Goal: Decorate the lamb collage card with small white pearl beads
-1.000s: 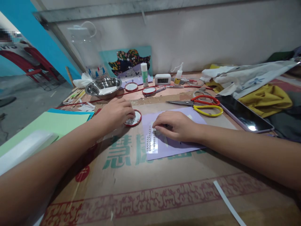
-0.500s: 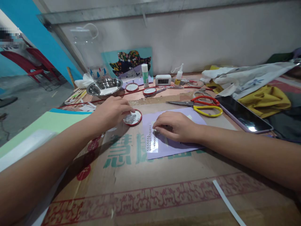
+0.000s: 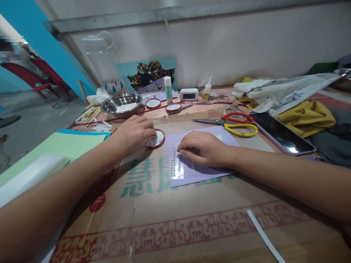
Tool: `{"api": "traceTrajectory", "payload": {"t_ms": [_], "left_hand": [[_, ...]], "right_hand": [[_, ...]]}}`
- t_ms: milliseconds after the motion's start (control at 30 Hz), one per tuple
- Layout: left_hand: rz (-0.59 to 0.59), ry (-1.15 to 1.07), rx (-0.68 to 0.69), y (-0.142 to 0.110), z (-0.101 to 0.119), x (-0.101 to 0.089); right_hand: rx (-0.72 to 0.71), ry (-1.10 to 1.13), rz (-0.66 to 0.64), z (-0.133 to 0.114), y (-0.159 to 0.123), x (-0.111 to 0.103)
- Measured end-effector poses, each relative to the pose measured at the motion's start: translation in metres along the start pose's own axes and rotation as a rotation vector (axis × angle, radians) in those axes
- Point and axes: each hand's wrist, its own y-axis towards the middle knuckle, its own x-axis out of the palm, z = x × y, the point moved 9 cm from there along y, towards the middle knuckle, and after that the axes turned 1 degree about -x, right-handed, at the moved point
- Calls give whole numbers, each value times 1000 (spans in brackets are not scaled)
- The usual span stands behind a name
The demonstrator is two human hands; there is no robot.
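My left hand (image 3: 135,133) rests over a small red-rimmed round lid (image 3: 157,139) holding small pearl beads, its fingers curled down into the lid. My right hand (image 3: 204,148) lies on a lilac sheet of paper (image 3: 203,170), fingertips pinched together at the top of several rows of pearl beads (image 3: 174,166) stuck along the sheet's left edge. What the fingertips of either hand pinch is too small to make out. Both the lid and the sheet lie on a flattened cardboard box (image 3: 170,215) with green printed characters.
Red and yellow scissors (image 3: 233,122) lie behind the lilac sheet. A dark tablet (image 3: 282,133), yellow cloth (image 3: 309,117) and white cloth sit at the right. A steel bowl (image 3: 120,103), glue stick (image 3: 168,89), clock (image 3: 189,95) and two more red lids stand behind. Green paper (image 3: 55,146) lies left.
My left hand pulled slightly back from the lid, then settled over it again. My right hand stayed at the bead rows. The view shifted a little.
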Motion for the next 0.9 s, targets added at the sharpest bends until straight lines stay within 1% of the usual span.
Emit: {"api": "traceTrajectory", "payload": {"t_ms": [67, 100, 133, 200, 233, 267, 300, 333, 400, 467, 533, 667, 767, 833, 900], "left_hand": [[31, -63, -64, 1, -3, -8], [54, -134, -111, 1, -6, -13], [76, -229, -168, 1, -8, -18], [104, -488, -308, -1, -11, -25], [77, -635, -385, -2, -9, -22], [42, -806, -463, -3, -5, -17], [8, -973, -499, -4, 4, -13], [-21, -1091, -522, -4, 14, -9], [-17, -1238, -529, -3, 31, -6], [17, -1309, -525, -1, 42, -3], [45, -1365, -534, -1, 48, 1], [73, -1434, -556, -2, 51, 9], [80, -1424, -555, -3, 49, 12], [91, -1404, -551, -4, 48, 13], [107, -1387, -536, -3, 47, 12]], "right_hand": [[1, 3, 25, 0, 0, -3], [3, 2, 45, 1, 0, -5], [6, -1, 67, 1, 0, -7], [13, -10, 115, 3, -1, -12], [18, -13, 143, 3, -1, -14], [24, -12, 177, 4, -2, -17], [32, -5, 213, 4, -3, -20], [39, 5, 248, 5, -4, -22], [40, 18, 303, 3, -6, -25], [22, 8, 317, 0, -6, -24], [2, -26, 303, -3, -6, -21], [-55, -65, 284, -7, -8, -18], [-98, -54, 296, -9, -9, -19], [-64, -14, 302, -6, -9, -21], [13, 72, 295, 0, -8, -21]]}}
